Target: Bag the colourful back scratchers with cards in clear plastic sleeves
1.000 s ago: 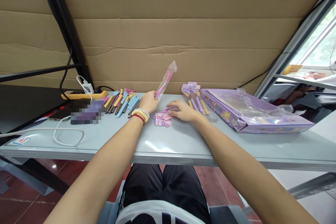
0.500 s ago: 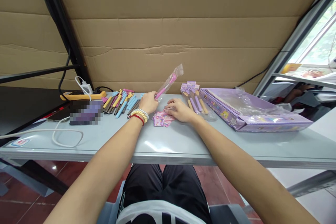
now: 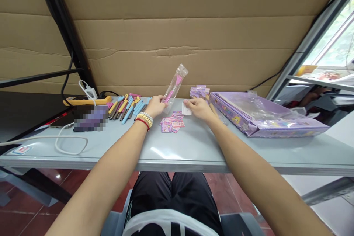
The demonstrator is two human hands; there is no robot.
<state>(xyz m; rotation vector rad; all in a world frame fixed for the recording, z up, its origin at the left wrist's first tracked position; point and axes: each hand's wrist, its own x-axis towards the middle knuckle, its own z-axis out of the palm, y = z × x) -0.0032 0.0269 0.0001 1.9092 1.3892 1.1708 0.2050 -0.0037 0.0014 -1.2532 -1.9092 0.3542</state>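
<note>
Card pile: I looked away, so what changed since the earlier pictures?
The right hand moved off the pile, forward and to the right, and now pinches a white card. The left hand still holds the packet, more upright than a moment ago. The box stayed put.

A: Condition of the tabletop (image 3: 207, 149)?
B: Smooth and glossy, with bright reflections.
A: The clear sleeve (image 3: 181, 70)?
B: Thin plastic, shiny and crinkled. The white card (image 3: 186, 110) appears to be smooth paper stock.
A: The backing panel (image 3: 177, 3)?
B: Matt cardboard, visibly creased.
A: Other surfaces?
B: Purple box (image 3: 284, 129), glossy printed finish; black trousers (image 3: 177, 190), cloth; floor tiles (image 3: 19, 199), shiny.
</note>
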